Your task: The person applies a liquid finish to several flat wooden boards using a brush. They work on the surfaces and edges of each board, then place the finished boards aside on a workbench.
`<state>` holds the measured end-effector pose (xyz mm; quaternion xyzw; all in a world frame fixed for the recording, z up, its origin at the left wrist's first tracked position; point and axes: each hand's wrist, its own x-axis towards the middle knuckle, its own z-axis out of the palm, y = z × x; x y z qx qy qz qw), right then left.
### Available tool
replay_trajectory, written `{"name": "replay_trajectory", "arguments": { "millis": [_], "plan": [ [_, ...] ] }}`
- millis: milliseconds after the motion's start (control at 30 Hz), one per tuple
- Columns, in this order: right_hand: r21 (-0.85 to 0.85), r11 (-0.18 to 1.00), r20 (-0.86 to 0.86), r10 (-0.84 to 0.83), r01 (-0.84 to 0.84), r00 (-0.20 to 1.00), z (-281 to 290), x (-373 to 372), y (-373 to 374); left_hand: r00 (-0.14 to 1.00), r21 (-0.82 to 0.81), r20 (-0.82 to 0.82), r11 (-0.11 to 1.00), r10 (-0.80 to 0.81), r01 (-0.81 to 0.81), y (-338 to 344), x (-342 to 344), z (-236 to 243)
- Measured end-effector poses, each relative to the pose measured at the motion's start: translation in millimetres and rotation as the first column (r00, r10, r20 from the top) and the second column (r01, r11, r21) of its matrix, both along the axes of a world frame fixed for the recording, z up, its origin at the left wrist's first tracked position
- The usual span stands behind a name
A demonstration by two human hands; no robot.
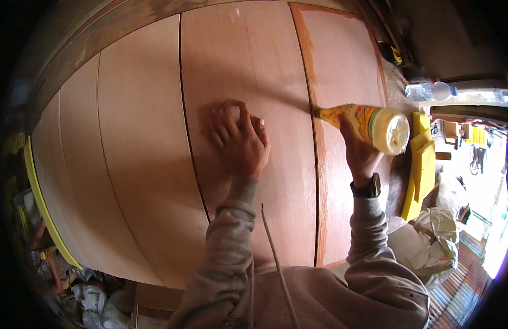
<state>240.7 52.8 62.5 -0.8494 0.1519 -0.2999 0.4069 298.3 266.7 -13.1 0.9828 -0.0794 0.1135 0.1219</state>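
My right hand (359, 156), with a dark watch on its wrist, grips a plastic squeeze bottle (359, 122) with a yellowish label. The bottle is tipped on its side, its narrow tip over the orange-brown band (319, 181) along the left edge of the right wooden panel (347, 71). Whether the tip touches the wood I cannot tell. My left hand (242, 138) is on or just above the middle wooden panel (243, 60), fingers apart and slightly bent, with nothing in it. A dark gap separates this panel from the paler panel (144, 126) on its left.
Yellow pieces (421, 167) lie beyond the right edge, near a clear plastic bottle (431, 91). A tape measure (395, 55) sits at the far right corner. Crumpled plastic bags (424, 241) are at the lower right. A yellow strip (45, 208) edges the left side.
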Motion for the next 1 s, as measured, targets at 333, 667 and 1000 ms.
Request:
{"name": "replay_trajectory", "arguments": {
  "millis": [333, 667, 1000],
  "plan": [
    [-0.325, 0.946, 0.05, 0.013, 0.004, 0.999, 1.9, 136.1, -39.2, 0.999, -0.047, 0.028, 0.998, -0.039, 0.04, -3.7, 6.2, -2.2],
    [-0.317, 0.948, 0.056, 0.032, -0.013, 0.998, 6.6, 99.7, -28.5, 0.999, -0.051, 0.038, 0.998, -0.031, 0.033, -8.3, 1.2, -10.5],
    [-0.182, 0.983, -0.133, -0.017, -0.008, 0.991, 25.3, -73.5, 19.9, 0.979, -0.01, 0.205, 1.0, -0.018, 0.02, -2.0, 1.4, -26.2]
  ]
}}
